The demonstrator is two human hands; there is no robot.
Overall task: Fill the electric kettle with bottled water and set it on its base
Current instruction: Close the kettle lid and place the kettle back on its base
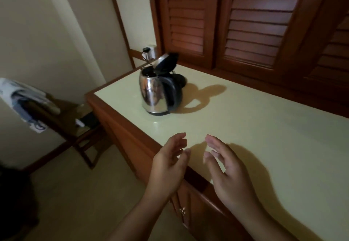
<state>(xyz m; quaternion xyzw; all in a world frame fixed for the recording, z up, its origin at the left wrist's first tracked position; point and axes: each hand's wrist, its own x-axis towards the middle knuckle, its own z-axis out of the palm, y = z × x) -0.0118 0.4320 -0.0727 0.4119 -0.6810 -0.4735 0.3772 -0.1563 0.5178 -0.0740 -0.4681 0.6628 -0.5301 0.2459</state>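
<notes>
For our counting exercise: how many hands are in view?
2. The left hand is over the front edge of the counter; the right hand is beside it, farther over the top. None appear hidden.

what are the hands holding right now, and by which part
Nothing. The left hand and right hand hover empty, fingers relaxed, above the edge of the counter; the kettle stands untouched, lid open.

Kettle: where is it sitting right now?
Head view: the kettle stands, lid open, near the far left corner of the counter, just in front of the black base.
</notes>
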